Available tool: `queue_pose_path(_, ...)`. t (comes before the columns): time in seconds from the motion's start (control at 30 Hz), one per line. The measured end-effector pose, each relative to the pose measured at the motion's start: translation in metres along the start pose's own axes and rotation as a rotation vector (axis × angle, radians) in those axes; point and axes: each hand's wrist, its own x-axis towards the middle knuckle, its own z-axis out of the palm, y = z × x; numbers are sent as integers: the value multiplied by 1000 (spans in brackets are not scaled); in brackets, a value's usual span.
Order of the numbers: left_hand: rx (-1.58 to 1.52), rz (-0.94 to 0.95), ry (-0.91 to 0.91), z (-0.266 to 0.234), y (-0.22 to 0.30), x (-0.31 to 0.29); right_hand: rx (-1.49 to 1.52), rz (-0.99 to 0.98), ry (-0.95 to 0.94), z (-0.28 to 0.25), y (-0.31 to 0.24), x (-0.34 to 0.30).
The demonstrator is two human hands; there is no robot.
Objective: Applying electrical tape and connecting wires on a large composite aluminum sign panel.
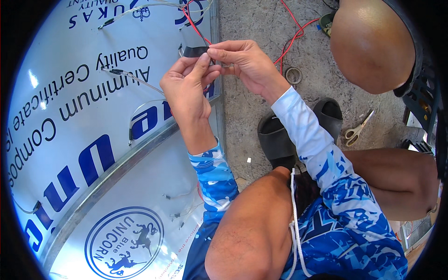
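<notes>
My left hand (189, 88) pinches a short strip of black tape (195, 51) between thumb and fingers. Close against it, my right hand (245, 63) has thumb and forefinger pressed together at the strip's right end. Thin red and black wires (198, 31) run down from the top into the spot between my fingertips. How the tape lies around the wires there is hidden by my fingers. Both hands are above the right edge of a large white printed panel (84, 126).
A metal bar (116, 172) crosses the panel, which carries several thin wire leads (135, 78). On the concrete floor are a tape roll (293, 75), scissors (358, 130), red wire (294, 39) and dark slides (276, 136). Another person's knee (371, 46) is at upper right.
</notes>
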Motion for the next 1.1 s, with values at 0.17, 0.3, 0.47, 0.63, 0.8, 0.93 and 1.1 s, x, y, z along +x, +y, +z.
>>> queue_pose_path(0.17, -103, -4, -13, 0, 2, -4, 12, -17, 23, 10, -5, -4)
queue_pose_path(0.3, -81, 8, -13, -2, 5, -7, -13, -61, 76, 21, -6, -8)
queue_pose_path(0.47, -146, 35, -4, 0, 9, -13, 1, -64, 131, 32, -3, -9)
queue_pose_path(0.63, -85, 75, 62, 9, 12, -21, -37, -123, 186, 35, 1, -9)
queue_pose_path(0.8, 139, 171, 232, 7, 12, -15, -11, -109, 149, 34, 3, -8)
queue_pose_path(0.93, 45, 242, 211, 2, 10, -7, -52, -75, 153, 33, 3, -10)
queue_pose_path(1.1, -42, 287, 238, 7, 7, -10, 106, -21, 108, 35, 3, -8)
